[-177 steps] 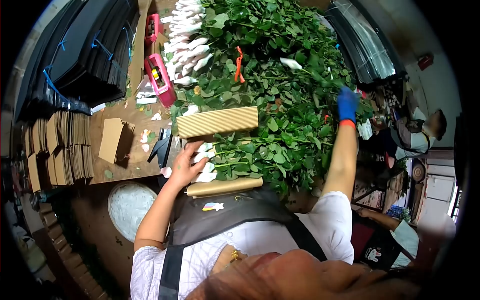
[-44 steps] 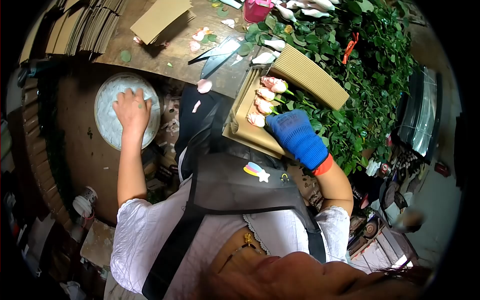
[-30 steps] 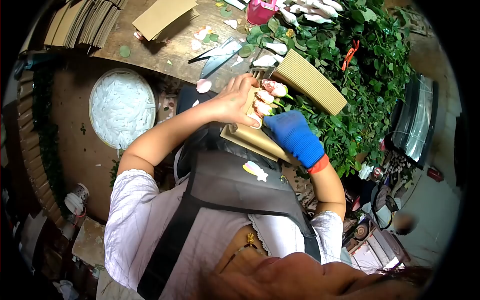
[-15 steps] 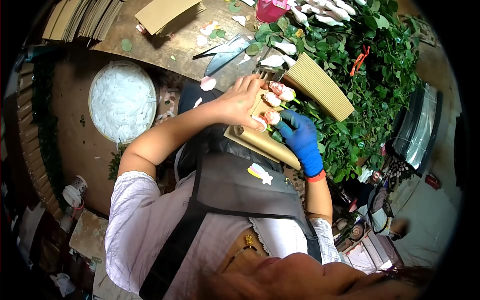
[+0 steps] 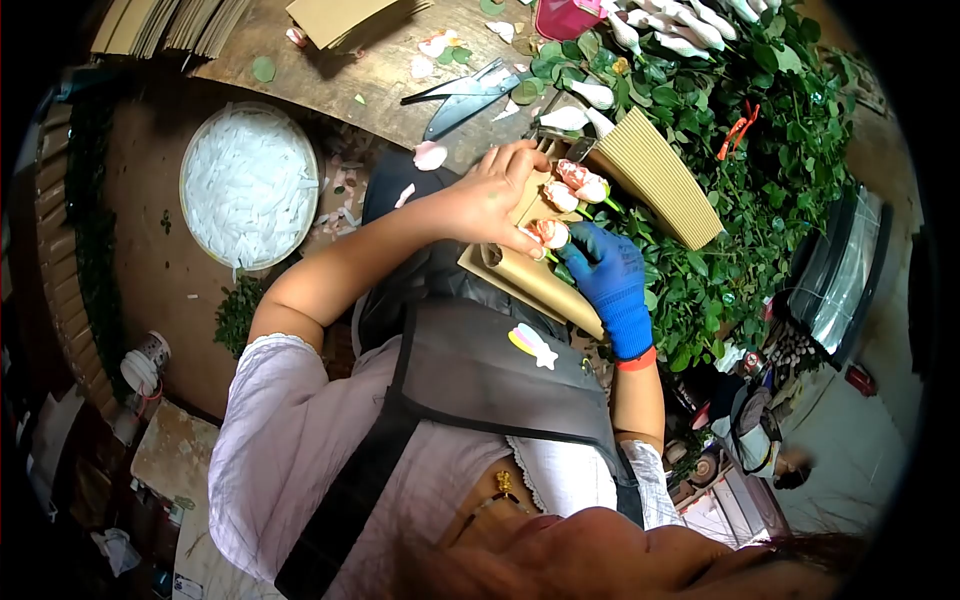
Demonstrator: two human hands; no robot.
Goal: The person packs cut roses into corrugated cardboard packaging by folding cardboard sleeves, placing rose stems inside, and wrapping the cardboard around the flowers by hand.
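Note:
My bare left hand [image 5: 490, 200] reaches over a brown cardboard wrapper [image 5: 530, 208]. Its fingers bend over the far edge while the thumb presses beside a pink-and-white rose [image 5: 548, 235]. Two more roses [image 5: 575, 185] lie just above on the same cardboard, heads side by side. My right hand [image 5: 605, 270], in a blue knit glove, is closed with curled fingers at the lower rose's stem; the fingertips are partly hidden. A rolled flap of brown paper [image 5: 540, 290] lies below both hands. To the upper right stands a corrugated cardboard piece [image 5: 660, 180].
Scissors [image 5: 465, 100] and loose petals lie on the wooden table [image 5: 330, 95]. Leafy rose stems [image 5: 720, 260] heap at the right, near white-wrapped buds [image 5: 680, 30]. A round basket of white strips [image 5: 250, 185] stands left. Cardboard stacks [image 5: 170, 25] sit at the far left.
The view has shifted slightly, so the table things appear a little to the right and higher. Both hands stay at the roses and cardboard, the left thumb still by the lower rose.

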